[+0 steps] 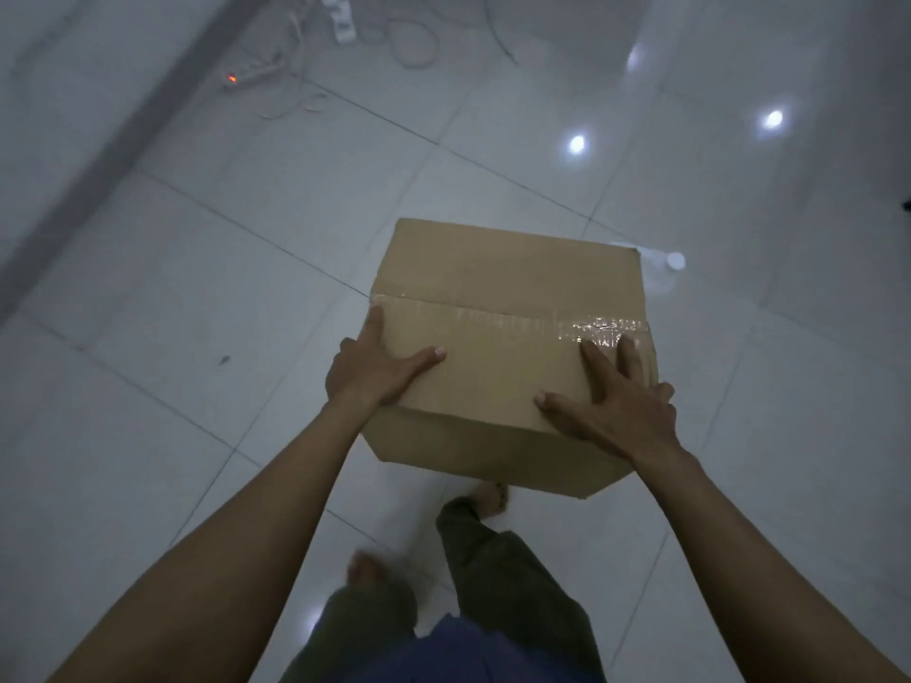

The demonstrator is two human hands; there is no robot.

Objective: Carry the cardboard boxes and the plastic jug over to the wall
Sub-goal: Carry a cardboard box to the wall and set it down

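**Box held by side pressure only; trip hazard near the wall**

The cardboard box (508, 288) was held out in front of the person, over one bare foot (490, 500), with its taped seam uppermost. The left hand (374, 372) lay against the box's left side, fingers straight and thumb across the top. The right hand (616, 411) lay spread flat on the top by the right edge. Neither hand reached under the base. I judged that the load relied on a sideways squeeze, so a slip on the smooth card would drop it onto the feet.

What looked like the plastic jug (668, 268) stood on the glossy tiled floor (197, 288) just behind the box's far right corner, mostly hidden and blurred.

Near the wall (49, 66), a lit power strip (251, 73) and loose cables (414, 46) lay on the floor. The box blocked the downward view, so a foot could catch them.
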